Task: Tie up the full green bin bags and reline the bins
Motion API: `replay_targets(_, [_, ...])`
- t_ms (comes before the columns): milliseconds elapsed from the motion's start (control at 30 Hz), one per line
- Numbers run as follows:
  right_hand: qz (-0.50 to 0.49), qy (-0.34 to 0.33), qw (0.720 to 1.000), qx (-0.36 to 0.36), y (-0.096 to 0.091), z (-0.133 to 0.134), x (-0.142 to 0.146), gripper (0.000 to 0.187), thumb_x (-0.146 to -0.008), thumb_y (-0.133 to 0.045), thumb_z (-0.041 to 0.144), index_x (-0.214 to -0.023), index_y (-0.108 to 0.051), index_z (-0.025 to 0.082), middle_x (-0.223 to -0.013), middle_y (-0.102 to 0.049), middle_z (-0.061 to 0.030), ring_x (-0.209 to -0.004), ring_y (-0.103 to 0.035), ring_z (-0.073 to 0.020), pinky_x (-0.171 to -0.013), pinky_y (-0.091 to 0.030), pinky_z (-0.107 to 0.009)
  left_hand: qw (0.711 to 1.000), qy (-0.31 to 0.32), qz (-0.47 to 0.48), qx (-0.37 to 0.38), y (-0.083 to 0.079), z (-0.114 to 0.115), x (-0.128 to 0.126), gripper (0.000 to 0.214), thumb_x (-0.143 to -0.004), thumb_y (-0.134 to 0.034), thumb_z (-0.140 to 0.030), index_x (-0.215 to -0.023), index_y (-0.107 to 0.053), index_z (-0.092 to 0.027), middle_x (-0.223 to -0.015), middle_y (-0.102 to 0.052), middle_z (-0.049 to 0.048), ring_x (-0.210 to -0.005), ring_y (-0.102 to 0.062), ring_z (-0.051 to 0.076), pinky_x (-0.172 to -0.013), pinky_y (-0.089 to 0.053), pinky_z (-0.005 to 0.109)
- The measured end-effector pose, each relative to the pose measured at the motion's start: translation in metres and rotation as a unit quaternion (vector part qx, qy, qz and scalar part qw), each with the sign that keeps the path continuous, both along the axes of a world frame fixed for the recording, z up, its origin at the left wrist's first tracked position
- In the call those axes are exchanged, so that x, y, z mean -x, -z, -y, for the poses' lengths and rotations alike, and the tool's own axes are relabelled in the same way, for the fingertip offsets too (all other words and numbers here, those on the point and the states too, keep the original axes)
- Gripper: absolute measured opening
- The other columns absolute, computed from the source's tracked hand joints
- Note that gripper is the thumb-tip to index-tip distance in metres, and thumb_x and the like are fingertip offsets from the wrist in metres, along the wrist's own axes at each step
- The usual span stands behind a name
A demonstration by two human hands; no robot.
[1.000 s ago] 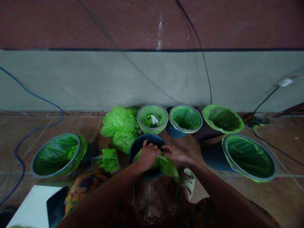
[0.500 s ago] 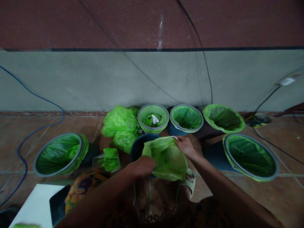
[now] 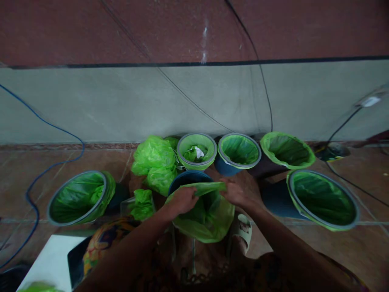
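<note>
Between my hands a green bin liner (image 3: 209, 227) hangs with its mouth spread. My left hand (image 3: 184, 199) is closed on the left part of its rim, and my right hand (image 3: 234, 192) grips the rim on the right. Just behind the liner stands a dark blue bin (image 3: 185, 178), its near side hidden by the plastic. Left of it, a small clear tray (image 3: 126, 207) holds folded green plastic (image 3: 142, 205). A heap of crumpled green bags (image 3: 154, 162) lies behind the tray.
Against the wall stand lined bins: one (image 3: 197, 164) with scraps inside, a second (image 3: 239, 162) and a third (image 3: 287, 162). Lined bins lean at left (image 3: 75, 221) and right (image 3: 323, 221). A blue cable (image 3: 33, 194) crosses the floor. A white surface (image 3: 51, 259) is at lower left.
The liner's mouth has been pulled wide and turned toward me. My left hand has moved up onto its rim, while my right hand has shifted slightly down.
</note>
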State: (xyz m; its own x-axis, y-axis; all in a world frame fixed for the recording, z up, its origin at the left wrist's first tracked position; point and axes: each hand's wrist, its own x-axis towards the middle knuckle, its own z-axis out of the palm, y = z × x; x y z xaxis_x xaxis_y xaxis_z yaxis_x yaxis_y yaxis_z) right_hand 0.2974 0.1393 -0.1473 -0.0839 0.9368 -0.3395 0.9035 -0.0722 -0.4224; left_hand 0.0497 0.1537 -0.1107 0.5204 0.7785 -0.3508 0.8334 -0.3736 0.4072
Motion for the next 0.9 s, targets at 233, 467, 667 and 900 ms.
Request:
replay_targets(233, [0.061, -0.006, 0.998, -0.013, 0.015, -0.010, 0.015, 0.032, -0.092, -0.049, 0.032, -0.114, -0.067, 0.018, -0.107, -0.072, -0.0132, -0.104, -0.065, -0.0260, -0.089, -0.046, -0.033, 0.980, -0.137, -0.118, -0.082, 0.041, -0.023, 0.006, 0.048, -0.087, -0.055, -0.025, -0.132, -0.050, -0.009, -0.125, -0.062, 0.0197, -0.118, -0.058, 0.032, -0.098, -0.045, 0.043])
replay_targets(467, [-0.126, 0.048, 0.991, -0.025, 0.023, -0.018, 0.018, 0.029, -0.092, -0.045, 0.032, -0.093, -0.070, 0.018, -0.089, -0.073, -0.0085, -0.084, -0.067, -0.0213, -0.081, -0.048, -0.031, 0.972, -0.167, -0.160, -0.041, 0.053, -0.036, 0.023, 0.021, -0.083, -0.051, -0.014, -0.094, -0.069, -0.014, -0.101, -0.069, 0.0159, -0.107, -0.063, 0.028, -0.093, -0.047, 0.038])
replay_targets(667, [-0.346, 0.156, 0.925, -0.019, 0.034, -0.022, 0.020, 0.038, -0.081, -0.053, 0.052, -0.080, -0.066, 0.016, -0.077, -0.069, -0.0065, -0.069, -0.061, -0.0189, -0.066, -0.050, -0.031, 0.971, -0.179, -0.147, -0.063, 0.061, -0.035, 0.025, 0.037, -0.083, -0.054, -0.023, -0.116, -0.065, -0.011, -0.112, -0.067, 0.0188, -0.112, -0.060, 0.031, -0.094, -0.047, 0.041])
replay_targets(900, [-0.344, 0.143, 0.928, 0.017, 0.029, -0.024, 0.009, 0.036, -0.084, -0.052, 0.048, -0.087, -0.065, 0.015, -0.080, -0.069, -0.0067, -0.071, -0.063, -0.0184, -0.068, -0.050, -0.030, 0.969, -0.188, -0.146, -0.062, 0.057, -0.037, 0.029, 0.027, -0.088, -0.047, -0.022, -0.095, -0.070, -0.011, -0.102, -0.068, 0.0182, -0.105, -0.063, 0.031, -0.088, -0.050, 0.041])
